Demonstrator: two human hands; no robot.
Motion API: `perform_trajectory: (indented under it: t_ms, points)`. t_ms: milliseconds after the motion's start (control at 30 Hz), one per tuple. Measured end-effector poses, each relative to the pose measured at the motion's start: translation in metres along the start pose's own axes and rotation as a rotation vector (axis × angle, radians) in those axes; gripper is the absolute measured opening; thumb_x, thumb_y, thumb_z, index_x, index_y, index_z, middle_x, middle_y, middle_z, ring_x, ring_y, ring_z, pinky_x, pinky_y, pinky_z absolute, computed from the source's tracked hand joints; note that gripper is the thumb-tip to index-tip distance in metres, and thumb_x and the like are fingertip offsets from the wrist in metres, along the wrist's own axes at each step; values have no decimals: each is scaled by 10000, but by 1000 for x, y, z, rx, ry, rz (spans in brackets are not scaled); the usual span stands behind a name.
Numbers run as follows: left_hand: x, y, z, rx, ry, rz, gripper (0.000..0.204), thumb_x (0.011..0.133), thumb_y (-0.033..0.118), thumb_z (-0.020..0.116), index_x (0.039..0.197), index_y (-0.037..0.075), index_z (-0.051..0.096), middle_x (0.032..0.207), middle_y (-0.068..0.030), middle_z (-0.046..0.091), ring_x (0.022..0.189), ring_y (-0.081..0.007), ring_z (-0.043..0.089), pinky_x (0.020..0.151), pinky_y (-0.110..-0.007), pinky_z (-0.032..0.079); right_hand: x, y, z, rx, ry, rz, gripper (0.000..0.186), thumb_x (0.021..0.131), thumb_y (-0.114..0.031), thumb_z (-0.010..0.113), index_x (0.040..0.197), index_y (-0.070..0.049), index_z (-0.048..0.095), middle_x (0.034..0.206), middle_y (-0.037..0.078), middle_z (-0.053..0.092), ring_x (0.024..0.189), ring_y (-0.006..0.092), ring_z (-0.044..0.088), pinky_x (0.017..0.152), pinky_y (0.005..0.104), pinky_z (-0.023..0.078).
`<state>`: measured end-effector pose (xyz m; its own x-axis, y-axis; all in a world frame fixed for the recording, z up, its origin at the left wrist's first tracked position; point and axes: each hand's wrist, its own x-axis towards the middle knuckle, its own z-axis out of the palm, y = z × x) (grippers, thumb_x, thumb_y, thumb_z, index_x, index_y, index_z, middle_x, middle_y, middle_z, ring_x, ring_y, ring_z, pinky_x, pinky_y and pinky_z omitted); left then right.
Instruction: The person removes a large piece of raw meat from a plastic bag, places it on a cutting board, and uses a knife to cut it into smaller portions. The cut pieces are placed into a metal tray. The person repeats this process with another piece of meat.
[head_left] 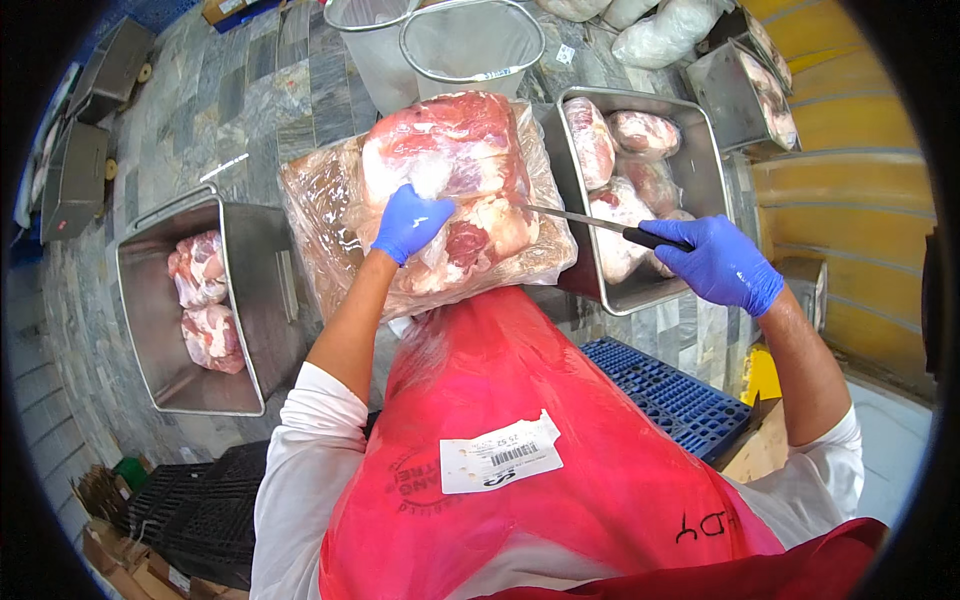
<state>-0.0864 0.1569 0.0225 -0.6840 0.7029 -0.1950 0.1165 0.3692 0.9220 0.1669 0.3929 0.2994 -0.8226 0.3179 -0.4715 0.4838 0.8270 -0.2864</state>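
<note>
Large cuts of raw red meat [440, 140] in clear plastic lie on a plastic-lined slab [322, 225] in front of me. My left hand [412, 225], in a blue glove, is closed on the meat's plastic wrap [432, 176] at its left side. My right hand [715, 258], also blue-gloved, grips the black handle of a long knife [585, 217]. The blade points left, its tip at the meat. A red apron [460, 380] with a white label covers my front.
Steel bins of wrapped meat stand left [257, 330] and right [712, 135]. Two tall translucent bins [470, 70] are beyond the slab, white bagged items [660, 35] at back right. A blue plastic pallet [660, 390] is low right, black crates [190, 510] low left, more steel bins [75, 185] far left.
</note>
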Motion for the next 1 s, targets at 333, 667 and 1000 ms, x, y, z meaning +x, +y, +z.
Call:
perform_trajectory:
  t_ms: [333, 667, 1000]
  points:
    - [1, 11, -1, 62, -24, -55, 541, 725, 348, 710, 1017, -107, 679, 947, -311, 699, 916, -407, 705, 810, -450, 546, 54, -52, -42, -146, -236, 82, 277, 932, -233, 633, 1185, -159, 720, 830, 235, 658, 716, 420, 637, 653, 430, 527]
    - [8, -10, 9, -43, 79, -18, 510, 752, 316, 769, 1057, -79, 663, 949, -213, 722, 861, -295, 701, 789, -404, 545, -9, 31, 128, 74, 243, 16, 433, 951, -271, 638, 1378, -218, 603, 810, 212, 658, 739, 406, 663, 656, 486, 531]
    - [12, -7, 0, -225, -8, 54, 291, 804, 122, 735, 1043, -16, 643, 882, -31, 615, 788, -138, 567, 702, -323, 493, 2, 51, 337, 278, 524, 62, 563, 947, -236, 653, 1485, -238, 489, 832, 149, 644, 690, 355, 651, 616, 456, 532]
